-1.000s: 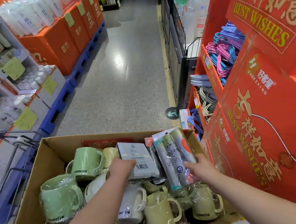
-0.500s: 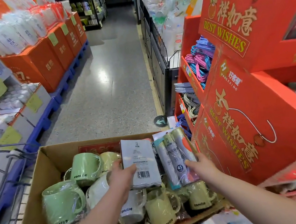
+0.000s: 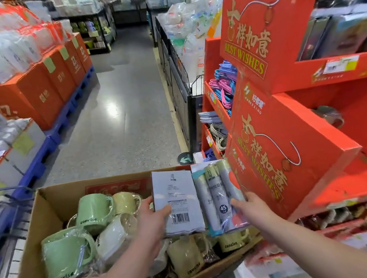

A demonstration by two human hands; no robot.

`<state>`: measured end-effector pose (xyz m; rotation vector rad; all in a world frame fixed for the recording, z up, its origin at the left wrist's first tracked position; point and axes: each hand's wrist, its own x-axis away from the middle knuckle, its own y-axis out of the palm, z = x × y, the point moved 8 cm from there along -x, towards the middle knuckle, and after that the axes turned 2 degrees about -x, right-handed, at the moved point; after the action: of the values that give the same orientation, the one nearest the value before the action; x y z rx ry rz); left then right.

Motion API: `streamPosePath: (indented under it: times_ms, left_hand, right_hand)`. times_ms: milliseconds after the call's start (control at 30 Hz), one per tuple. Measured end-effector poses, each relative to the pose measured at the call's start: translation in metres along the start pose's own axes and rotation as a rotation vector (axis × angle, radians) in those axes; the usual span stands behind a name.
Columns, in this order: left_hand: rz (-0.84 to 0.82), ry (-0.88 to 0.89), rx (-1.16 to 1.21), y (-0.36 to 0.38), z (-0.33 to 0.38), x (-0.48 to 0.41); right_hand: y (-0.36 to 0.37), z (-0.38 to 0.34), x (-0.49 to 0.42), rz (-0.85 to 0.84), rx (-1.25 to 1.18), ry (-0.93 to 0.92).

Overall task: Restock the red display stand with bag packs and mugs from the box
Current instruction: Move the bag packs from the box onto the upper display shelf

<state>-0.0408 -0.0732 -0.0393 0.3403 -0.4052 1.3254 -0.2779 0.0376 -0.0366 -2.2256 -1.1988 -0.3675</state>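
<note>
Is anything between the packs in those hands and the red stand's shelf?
Yes. The stand's printed side panel sits just right of the roll pack, between it, the flat pack and the open shelf; they likely must go round it.

Bare left hand (image 3: 153, 223) and right hand (image 3: 254, 208) (forearms bare too).

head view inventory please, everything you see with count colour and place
cardboard box: one, brown, bottom centre
mugs: many, green, cream and white, plastic-wrapped, inside the box
flat bag pack: one, grey-blue, above the box, barcode facing the camera
roll bag pack: one, grey rolls, beside the flat pack
red display stand: one, red, right
hangers: bundles, blue, pink, purple, grey, shelves behind the stand
orange cartons: a row, left, on blue pallets
left hand: grips the flat bag pack
right hand: grips the roll bag pack
</note>
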Motion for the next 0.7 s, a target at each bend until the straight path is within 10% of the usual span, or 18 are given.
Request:
streamPosePath:
  times_ms: [700]
  left_hand:
    - [-0.207,0.062,-0.032,0.194,-0.069,0.162]
  right_hand:
    - [-0.221,0.147,0.136,0.169,-0.283,0.007]
